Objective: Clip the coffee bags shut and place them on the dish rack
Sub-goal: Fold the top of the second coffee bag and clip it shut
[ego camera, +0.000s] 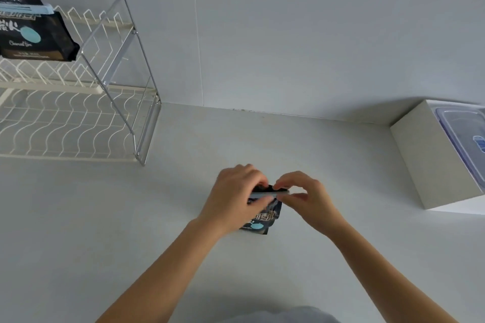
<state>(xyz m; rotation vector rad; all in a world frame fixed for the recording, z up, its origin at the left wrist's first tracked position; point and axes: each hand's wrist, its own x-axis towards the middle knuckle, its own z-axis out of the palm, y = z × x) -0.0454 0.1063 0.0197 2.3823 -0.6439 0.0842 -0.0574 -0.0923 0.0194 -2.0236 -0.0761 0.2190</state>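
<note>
The left hand (236, 198) curls its fingers round the gathered top of a small coffee bag (263, 219) and one end of a slim sealing clip (270, 193). The right hand (305, 195) pinches the clip's other end between thumb and fingertips. The bag stands on the counter (315, 152) between the two hands, near the person. It is glossy black foil with a crinkled top, gold lettering and a pale blue oval. The clip is a thin, straight bar lying across its mouth.

I judge this bag to be mid-clipping and not yet sealed, with moving it to the rack left to do. Far left, a two-tier white wire dish rack (52, 86) holds a clipped bag (39, 39) on its upper shelf, with a light blue clip (26, 11) across it. Whether that is one bag or two, I cannot tell.
</note>
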